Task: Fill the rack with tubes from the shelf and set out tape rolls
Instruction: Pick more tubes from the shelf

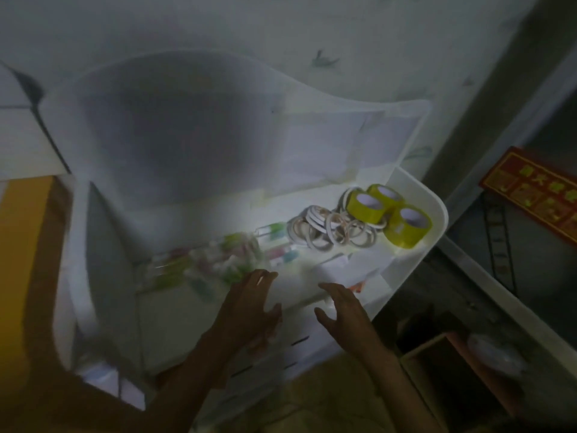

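Setting: a dim, blurred view is given of a white plastic shelf unit (pixel 435 214) standing against a pale patterned wall (pixel 281 32).
Shelf surface: a brightly lit white tray-like top is seen, with a translucent raised flap or cover (pixel 187 126) tilted up behind it.
Tubes (pixel 224 257): a loose heap of clear tubes with green, pink and blue caps is shown lying on the left half of the lit shelf; single tubes cannot be told apart because of blur.
Yellow tape rolls (pixel 396 214): three wide yellow-green rolls with white cores are seen clustered at the far right corner of the shelf, touching one another.
White tape rolls (pixel 331 231): a pile of thin white rolls is shown lying between the tubes and the yellow rolls, touching the latter.
Left hand (pixel 249 310): it is held over the near edge of the shelf, fingers straight and spread, fingertips just beside the tube heap; nothing is gripped.
Right hand (pixel 346 310): it is held near the left hand, fingers relaxed and slightly apart, over white papers (pixel 359 267) on the shelf; nothing is gripped.
Rack: it cannot be made out.
Surroundings: a yellow-brown board (pixel 25 245) is seen at the left, a red sign with gold characters (pixel 537 195) at the right, and a wooden box (pixel 452 370) low at the right.
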Available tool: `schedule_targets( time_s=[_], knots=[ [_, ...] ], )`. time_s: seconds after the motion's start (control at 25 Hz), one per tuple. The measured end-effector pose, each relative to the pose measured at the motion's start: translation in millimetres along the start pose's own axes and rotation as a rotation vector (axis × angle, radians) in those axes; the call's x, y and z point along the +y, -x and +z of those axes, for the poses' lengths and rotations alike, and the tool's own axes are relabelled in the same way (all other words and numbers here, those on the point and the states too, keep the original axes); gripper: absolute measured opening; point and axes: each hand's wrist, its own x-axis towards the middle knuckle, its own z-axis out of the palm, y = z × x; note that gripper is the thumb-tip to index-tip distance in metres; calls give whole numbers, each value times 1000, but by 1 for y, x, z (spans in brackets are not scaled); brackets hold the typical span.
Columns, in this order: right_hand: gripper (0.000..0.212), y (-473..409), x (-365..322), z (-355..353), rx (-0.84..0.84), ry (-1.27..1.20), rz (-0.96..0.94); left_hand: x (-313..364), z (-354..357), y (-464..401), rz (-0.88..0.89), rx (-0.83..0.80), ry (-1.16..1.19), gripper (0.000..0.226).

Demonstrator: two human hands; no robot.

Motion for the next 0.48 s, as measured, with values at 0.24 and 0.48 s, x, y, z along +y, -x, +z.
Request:
schedule_targets(
  time_s=[0.24, 0.48],
  knots=[
    [54, -67, 31, 9, -73, -62, -72, -4, 18, -55, -58, 25, -48, 64],
    [45, -127, 51, 4, -124, -129, -196, 6, 54, -95, -93, 61, -176, 51]
  ],
)
